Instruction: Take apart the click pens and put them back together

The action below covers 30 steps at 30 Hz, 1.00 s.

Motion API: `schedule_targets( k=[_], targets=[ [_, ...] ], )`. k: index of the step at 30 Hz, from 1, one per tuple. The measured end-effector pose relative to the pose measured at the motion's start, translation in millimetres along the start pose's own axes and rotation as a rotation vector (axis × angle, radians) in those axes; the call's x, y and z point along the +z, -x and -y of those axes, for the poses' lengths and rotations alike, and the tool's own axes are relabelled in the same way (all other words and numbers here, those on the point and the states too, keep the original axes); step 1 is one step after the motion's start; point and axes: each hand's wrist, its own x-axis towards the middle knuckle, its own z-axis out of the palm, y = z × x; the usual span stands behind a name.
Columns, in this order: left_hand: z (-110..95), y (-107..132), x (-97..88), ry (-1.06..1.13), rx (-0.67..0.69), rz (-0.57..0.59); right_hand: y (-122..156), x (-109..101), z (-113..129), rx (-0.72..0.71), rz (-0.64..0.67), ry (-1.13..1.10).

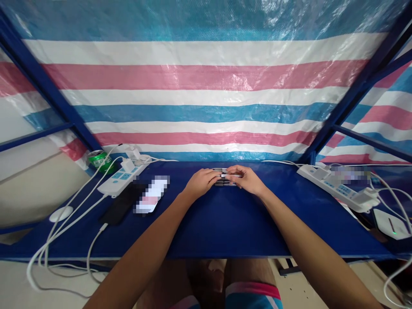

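At the middle of the blue desk, my left hand [201, 183] and my right hand [247, 180] face each other with their fingers closed. Between their fingertips lies a slim white and dark pen [224, 175], held sideways from both ends. Directly under it, several similar thin grey and black pens [225, 183] lie side by side on the desk, running left to right. My fingers cover the ends of the row, so its full length is hidden.
Left on the desk [225, 227] are a power strip [117, 180], a green can [99, 159], a black phone [119, 206], a lit phone [152, 195] and looping white cables. Right are another power strip [337, 189] and a white device [391, 225]. Striped sheeting [206, 77] hangs behind.
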Motion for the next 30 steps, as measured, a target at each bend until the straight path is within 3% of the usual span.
schedule_targets(
  k=[3,7,14,20,27,30],
  targets=[
    [0.2,0.4,-0.2,0.009,0.026,-0.007,-0.1,-0.6,-1.3,0.012,0.065,0.01],
    [-0.1,-0.3,0.7,0.004,0.014,-0.005,-2.6,-2.5,-6.9,-0.095,-0.018,0.049],
    [-6.7,-1.5,0.2,0.015,0.002,0.003,-2.3,-3.0,-10.5,-0.129,-0.078,0.129],
    [-6.2,-0.6,-1.7,0.028,0.004,-0.007,-0.6,-2.7,-7.7,-0.074,0.055,0.071],
    [-5.1,0.4,-0.4,0.054,0.002,0.019,-1.6,-2.7,-10.7,-0.125,0.051,0.111],
    [-3.5,1.5,0.1,0.06,-0.049,0.021,-2.0,-9.0,-9.9,-0.185,-0.041,0.237]
  ],
)
